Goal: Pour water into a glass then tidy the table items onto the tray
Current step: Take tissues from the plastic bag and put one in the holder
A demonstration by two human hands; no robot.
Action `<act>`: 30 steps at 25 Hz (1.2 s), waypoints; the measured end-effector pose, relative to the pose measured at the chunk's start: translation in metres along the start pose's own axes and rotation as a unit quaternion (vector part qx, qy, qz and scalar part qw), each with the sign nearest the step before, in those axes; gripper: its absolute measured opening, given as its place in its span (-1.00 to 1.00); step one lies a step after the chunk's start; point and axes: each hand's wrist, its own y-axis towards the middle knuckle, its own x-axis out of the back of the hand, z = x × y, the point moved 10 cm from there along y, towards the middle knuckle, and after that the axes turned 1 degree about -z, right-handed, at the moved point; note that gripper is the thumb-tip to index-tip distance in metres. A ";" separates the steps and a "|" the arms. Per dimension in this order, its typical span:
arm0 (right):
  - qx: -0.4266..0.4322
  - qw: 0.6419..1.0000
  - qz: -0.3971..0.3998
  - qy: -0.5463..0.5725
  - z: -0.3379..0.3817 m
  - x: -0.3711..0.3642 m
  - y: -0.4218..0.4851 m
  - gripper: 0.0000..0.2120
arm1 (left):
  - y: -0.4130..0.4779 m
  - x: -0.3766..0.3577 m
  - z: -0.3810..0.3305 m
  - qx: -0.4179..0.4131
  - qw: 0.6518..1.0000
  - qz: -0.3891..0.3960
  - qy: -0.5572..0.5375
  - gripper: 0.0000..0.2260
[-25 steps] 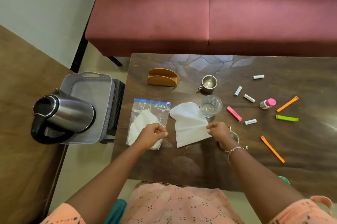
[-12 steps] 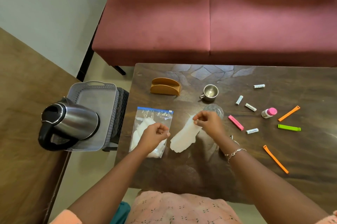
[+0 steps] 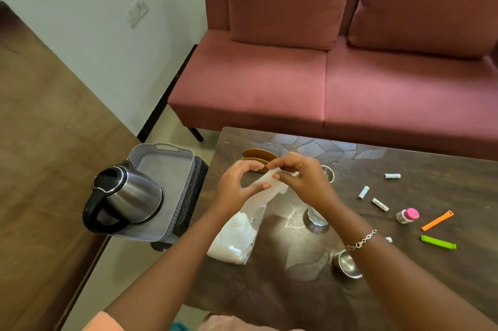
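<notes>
Both hands hold a folded white napkin (image 3: 269, 187) in the air just in front of the wooden napkin holder (image 3: 256, 155). My left hand (image 3: 237, 187) pinches its lower edge and my right hand (image 3: 299, 177) grips its upper end. Below them lies a clear zip bag (image 3: 237, 236) with more white napkins. The glass (image 3: 315, 218) with water stands behind my right wrist, mostly hidden. The grey tray (image 3: 164, 154) sits on a black stool to the left, with the steel kettle (image 3: 126, 196) standing in it.
On the dark table (image 3: 296, 290) lie a steel cup (image 3: 327, 173), a steel bowl (image 3: 347, 266), small white tubes (image 3: 363, 192), a pink-capped bottle (image 3: 407, 216), and orange (image 3: 436, 220) and green (image 3: 438, 242) clips. A pink sofa (image 3: 323, 82) stands behind.
My right hand lifted the napkin off the table and carried it toward the napkin holder. My left hand left the zip bag and joined it on the napkin. The camera tilted up.
</notes>
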 end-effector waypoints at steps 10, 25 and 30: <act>0.083 0.989 -0.005 -0.120 0.052 0.018 0.024 -0.72 | 0.018 0.039 -0.073 -0.097 0.989 -0.012 0.108 -0.91; 0.142 0.981 -0.108 -0.081 0.106 0.068 0.054 -0.89 | -0.018 0.106 0.030 0.241 0.927 -0.263 -0.116 -0.80; 0.233 0.961 -0.110 -0.098 0.138 0.066 0.028 -0.98 | -0.030 -0.008 0.028 0.349 0.748 -0.035 -0.563 -0.39</act>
